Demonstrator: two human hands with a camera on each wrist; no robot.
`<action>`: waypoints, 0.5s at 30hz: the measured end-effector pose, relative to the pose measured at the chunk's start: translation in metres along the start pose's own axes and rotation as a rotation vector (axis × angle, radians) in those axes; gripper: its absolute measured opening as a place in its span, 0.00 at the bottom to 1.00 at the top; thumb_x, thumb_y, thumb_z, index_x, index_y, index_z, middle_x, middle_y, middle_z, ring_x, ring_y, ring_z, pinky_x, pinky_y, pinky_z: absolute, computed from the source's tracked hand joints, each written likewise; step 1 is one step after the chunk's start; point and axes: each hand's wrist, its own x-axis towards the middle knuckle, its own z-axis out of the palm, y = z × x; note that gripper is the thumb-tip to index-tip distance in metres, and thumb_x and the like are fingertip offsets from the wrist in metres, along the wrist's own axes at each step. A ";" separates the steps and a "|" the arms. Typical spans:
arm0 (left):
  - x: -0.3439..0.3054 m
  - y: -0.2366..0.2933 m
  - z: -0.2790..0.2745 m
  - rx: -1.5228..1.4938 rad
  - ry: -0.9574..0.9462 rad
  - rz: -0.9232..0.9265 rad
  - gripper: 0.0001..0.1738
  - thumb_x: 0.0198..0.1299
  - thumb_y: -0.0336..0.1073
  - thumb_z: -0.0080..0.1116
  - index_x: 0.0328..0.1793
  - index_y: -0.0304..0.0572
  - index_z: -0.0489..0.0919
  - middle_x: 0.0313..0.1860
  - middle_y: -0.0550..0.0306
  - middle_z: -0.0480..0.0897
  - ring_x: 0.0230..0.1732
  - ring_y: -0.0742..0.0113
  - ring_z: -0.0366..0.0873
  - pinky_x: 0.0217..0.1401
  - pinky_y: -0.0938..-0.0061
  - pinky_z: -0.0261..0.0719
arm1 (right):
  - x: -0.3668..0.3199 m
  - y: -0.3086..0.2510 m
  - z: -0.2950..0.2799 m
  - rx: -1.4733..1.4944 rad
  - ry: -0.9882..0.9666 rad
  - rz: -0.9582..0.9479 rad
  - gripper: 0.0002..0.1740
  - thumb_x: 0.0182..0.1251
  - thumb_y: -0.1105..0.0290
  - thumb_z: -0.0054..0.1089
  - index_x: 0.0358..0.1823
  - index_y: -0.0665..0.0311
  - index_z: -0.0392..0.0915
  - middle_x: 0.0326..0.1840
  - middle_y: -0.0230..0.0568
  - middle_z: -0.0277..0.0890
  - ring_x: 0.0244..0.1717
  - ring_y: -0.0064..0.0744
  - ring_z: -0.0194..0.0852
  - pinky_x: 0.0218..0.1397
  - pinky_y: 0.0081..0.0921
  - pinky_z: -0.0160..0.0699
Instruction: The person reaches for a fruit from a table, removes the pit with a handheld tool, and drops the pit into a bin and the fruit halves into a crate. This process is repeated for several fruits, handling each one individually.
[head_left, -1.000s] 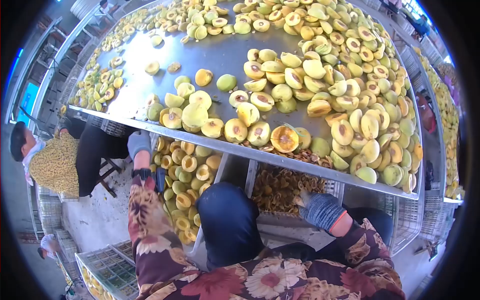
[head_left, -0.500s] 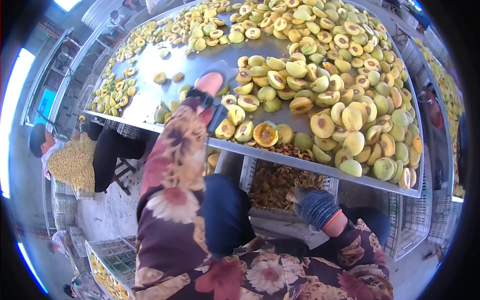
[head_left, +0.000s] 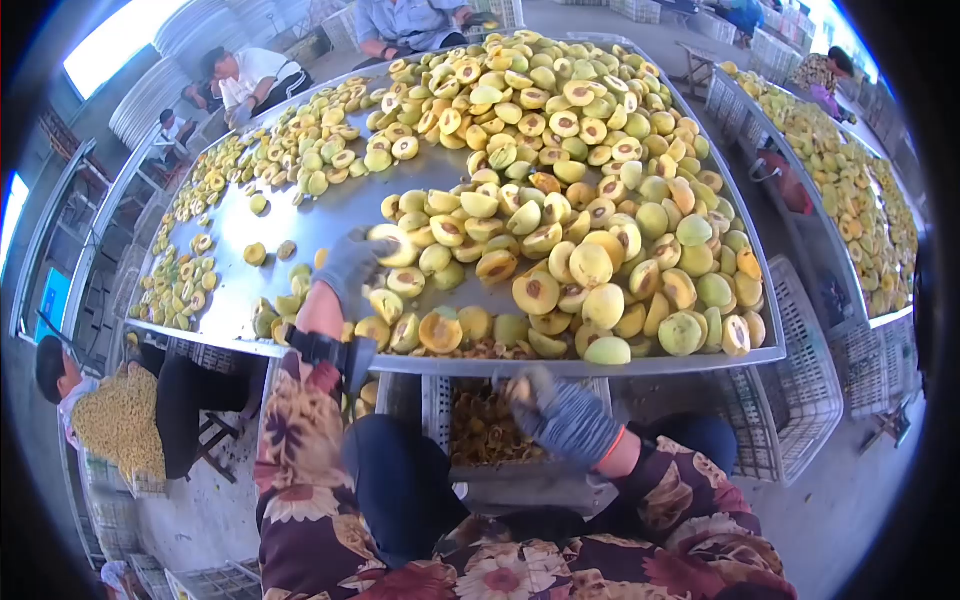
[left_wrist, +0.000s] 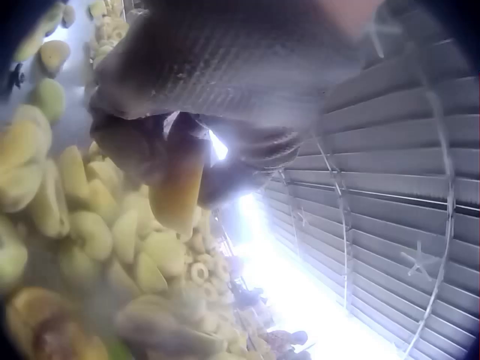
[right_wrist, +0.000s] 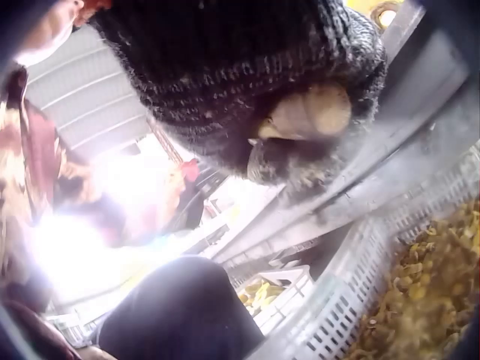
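My left hand (head_left: pixel 350 268), in a grey glove, is over the near part of the metal table (head_left: pixel 290 212). It pinches a yellow stone-fruit half (head_left: pixel 393 245); the left wrist view shows this fruit half (left_wrist: pixel 176 196) between fingers and thumb. Halved fruits (head_left: pixel 600 262), many with brown stones, heap around and beyond it. Below the table's front edge, my right hand (head_left: pixel 575 420) in a dark knitted glove curls round a tool with a rounded wooden handle (right_wrist: pixel 311 112); its working end is hidden. A crate of brown scraps (head_left: pixel 490 425) sits under that hand.
The table's raised metal rim (head_left: pixel 690 362) runs between the two hands. A white plastic crate (head_left: pixel 800 370) stands at the right. A second fruit-covered table (head_left: pixel 850 215) lies beyond it. Another person (head_left: pixel 125 420) sits at the left, and others sit across the table.
My left hand rose from the crate below the table, reached over the tabletop and now holds a fruit half. My right hand has moved up towards the rim. The view has tilted up.
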 end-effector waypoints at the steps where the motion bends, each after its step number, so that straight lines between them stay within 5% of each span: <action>1: -0.029 0.002 0.017 -0.056 -0.124 -0.003 0.21 0.53 0.33 0.64 0.54 0.37 0.75 0.37 0.58 0.82 0.24 0.77 0.75 0.22 0.85 0.69 | 0.003 0.000 0.001 0.027 0.129 -0.004 0.17 0.64 0.70 0.57 0.52 0.63 0.66 0.35 0.47 0.74 0.32 0.43 0.78 0.35 0.33 0.76; 2: -0.056 0.002 0.036 -0.099 -0.212 0.018 0.23 0.52 0.35 0.65 0.55 0.37 0.75 0.38 0.60 0.82 0.28 0.78 0.77 0.24 0.87 0.69 | 0.007 0.005 0.006 0.057 0.255 -0.003 0.16 0.65 0.70 0.57 0.52 0.63 0.67 0.36 0.44 0.74 0.32 0.39 0.77 0.36 0.31 0.77; 4: -0.090 -0.008 0.066 -0.048 -0.382 0.000 0.24 0.53 0.39 0.66 0.55 0.38 0.75 0.39 0.63 0.81 0.33 0.79 0.77 0.28 0.87 0.70 | 0.022 0.026 0.022 0.334 0.465 -0.055 0.14 0.65 0.66 0.58 0.45 0.65 0.67 0.29 0.48 0.76 0.26 0.50 0.77 0.30 0.38 0.75; 5: -0.108 -0.007 0.084 -0.104 -0.430 0.022 0.24 0.53 0.41 0.66 0.54 0.38 0.76 0.40 0.64 0.81 0.34 0.80 0.76 0.30 0.87 0.70 | 0.022 0.021 0.020 0.619 0.420 0.045 0.14 0.67 0.63 0.59 0.46 0.62 0.68 0.28 0.35 0.74 0.22 0.33 0.74 0.25 0.29 0.72; 6: -0.118 -0.010 0.093 -0.070 -0.464 0.001 0.25 0.55 0.41 0.65 0.56 0.37 0.74 0.42 0.63 0.81 0.38 0.79 0.77 0.33 0.86 0.71 | 0.016 -0.001 0.001 1.015 0.245 0.371 0.11 0.68 0.63 0.57 0.45 0.57 0.68 0.25 0.25 0.69 0.20 0.18 0.66 0.21 0.21 0.66; 7: -0.117 -0.032 0.104 -0.288 -0.480 0.034 0.26 0.58 0.43 0.64 0.58 0.37 0.73 0.45 0.62 0.80 0.40 0.79 0.77 0.36 0.86 0.72 | 0.014 -0.006 0.000 1.177 0.239 0.404 0.09 0.69 0.62 0.56 0.44 0.53 0.68 0.23 0.26 0.68 0.16 0.13 0.62 0.17 0.15 0.62; 9: -0.133 -0.031 0.117 -0.366 -0.433 0.090 0.27 0.62 0.42 0.60 0.63 0.37 0.69 0.51 0.60 0.78 0.47 0.76 0.77 0.44 0.82 0.75 | 0.009 -0.004 -0.009 1.282 0.162 0.462 0.09 0.69 0.61 0.55 0.42 0.53 0.67 0.23 0.28 0.69 0.13 0.17 0.62 0.15 0.18 0.63; 12: -0.153 -0.045 0.146 -0.796 -0.387 0.236 0.30 0.63 0.52 0.57 0.63 0.39 0.70 0.49 0.62 0.79 0.43 0.76 0.77 0.44 0.82 0.75 | 0.004 -0.009 -0.016 1.352 0.126 0.464 0.11 0.69 0.60 0.55 0.41 0.56 0.67 0.23 0.31 0.71 0.12 0.19 0.63 0.13 0.18 0.63; 15: -0.147 -0.055 0.171 -0.839 -0.274 0.299 0.35 0.66 0.61 0.44 0.65 0.39 0.68 0.52 0.58 0.78 0.50 0.70 0.77 0.52 0.75 0.75 | -0.002 -0.006 -0.013 1.268 0.081 0.434 0.12 0.69 0.60 0.55 0.46 0.58 0.68 0.24 0.31 0.72 0.13 0.19 0.65 0.15 0.19 0.64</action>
